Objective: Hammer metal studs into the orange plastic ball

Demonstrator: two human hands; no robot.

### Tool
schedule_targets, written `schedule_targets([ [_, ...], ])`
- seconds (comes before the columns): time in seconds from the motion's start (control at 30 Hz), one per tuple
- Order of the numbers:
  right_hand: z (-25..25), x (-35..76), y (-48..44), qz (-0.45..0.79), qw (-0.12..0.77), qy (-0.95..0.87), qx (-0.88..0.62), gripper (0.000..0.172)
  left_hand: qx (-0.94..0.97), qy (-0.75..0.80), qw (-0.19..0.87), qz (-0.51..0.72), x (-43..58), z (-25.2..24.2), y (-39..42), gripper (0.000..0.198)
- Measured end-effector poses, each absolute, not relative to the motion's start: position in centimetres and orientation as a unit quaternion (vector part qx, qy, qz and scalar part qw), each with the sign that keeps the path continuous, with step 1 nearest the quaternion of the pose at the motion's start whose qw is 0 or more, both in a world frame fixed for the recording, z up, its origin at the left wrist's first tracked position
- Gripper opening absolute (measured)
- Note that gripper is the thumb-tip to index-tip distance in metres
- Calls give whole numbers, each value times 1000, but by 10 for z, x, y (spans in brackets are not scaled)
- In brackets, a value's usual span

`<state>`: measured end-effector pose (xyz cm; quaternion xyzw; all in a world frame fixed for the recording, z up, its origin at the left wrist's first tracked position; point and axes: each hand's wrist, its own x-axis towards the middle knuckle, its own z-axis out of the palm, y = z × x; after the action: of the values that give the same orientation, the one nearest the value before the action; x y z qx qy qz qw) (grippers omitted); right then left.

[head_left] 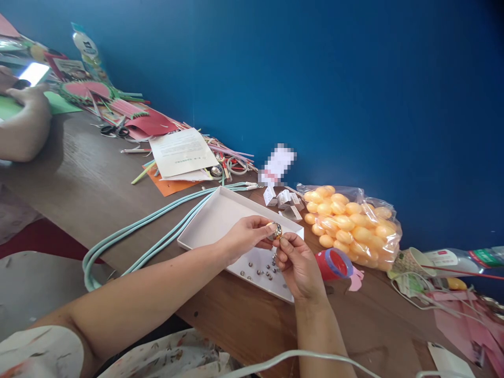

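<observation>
A shiny, round metal ball (277,231), silver with a gold tint, is held up over the white tray (220,215). My left hand (252,233) pinches it from the left between thumb and fingers. From below right, my right hand (297,262) has its thumb and fingertips pressed together at the ball's lower edge; whether a smaller piece sits between them is hidden. Several small metal balls (268,270) lie loose in the tray's lower right part, some partly behind my right hand.
Light-blue cords (157,223) loop left of the tray. Behind it are small white boxes (284,198) and a bag of orange balls (350,226). A red cup (333,264) lies at right. Papers (183,152) and scissors (114,129) lie farther left, near another person's arm (29,126).
</observation>
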<state>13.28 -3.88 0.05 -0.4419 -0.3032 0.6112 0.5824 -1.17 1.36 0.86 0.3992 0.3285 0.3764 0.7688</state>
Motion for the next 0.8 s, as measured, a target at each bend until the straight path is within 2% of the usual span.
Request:
schedule_targets([
  [0.8,0,133,-40,609,583,-313,-438,15,397,326,771,376,-11,8,13,23],
])
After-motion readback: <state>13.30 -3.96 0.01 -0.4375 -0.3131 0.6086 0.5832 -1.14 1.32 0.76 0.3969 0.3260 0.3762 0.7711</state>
